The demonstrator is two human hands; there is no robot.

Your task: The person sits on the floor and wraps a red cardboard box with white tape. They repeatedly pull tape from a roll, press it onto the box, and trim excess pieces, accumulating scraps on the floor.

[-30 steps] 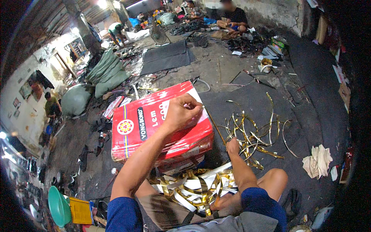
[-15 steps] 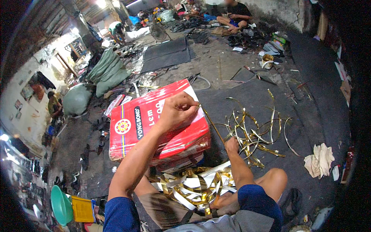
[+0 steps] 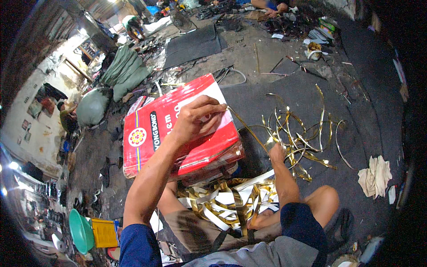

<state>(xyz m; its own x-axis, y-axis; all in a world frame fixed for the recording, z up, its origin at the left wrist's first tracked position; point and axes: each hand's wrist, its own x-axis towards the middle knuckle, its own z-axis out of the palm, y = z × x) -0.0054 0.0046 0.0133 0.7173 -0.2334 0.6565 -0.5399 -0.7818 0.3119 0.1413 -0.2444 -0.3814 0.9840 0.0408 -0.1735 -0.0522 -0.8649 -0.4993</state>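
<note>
A narrow gold strip (image 3: 247, 126) runs slantwise between my two hands. My left hand (image 3: 196, 119) is over the top of a red cardboard box (image 3: 189, 157), thumb and fingers pinched on the strip's upper end at the box's right edge. Lower and to the right, my right hand (image 3: 278, 153) is closed around the strip's other end. A small shiny patch shows at its fingers, too unclear to name. Gold and white strips (image 3: 231, 200) lie heaped in my lap, below the box. Loose gold strips (image 3: 302, 138) curl on the dark mat beside my right hand.
A crumpled cream cloth (image 3: 375, 176) lies on the mat (image 3: 262, 98) at the right. A green basin (image 3: 81, 231) and yellow container (image 3: 105, 232) are at lower left. Large grey-green sacks (image 3: 93, 107) stand at far left. Other people (image 3: 132, 26) are farther off.
The whole view has shifted slightly. My left fingers are straighter at the strip's end, and a shiny patch now shows by my right fingers. The strip is still held between both hands.
</note>
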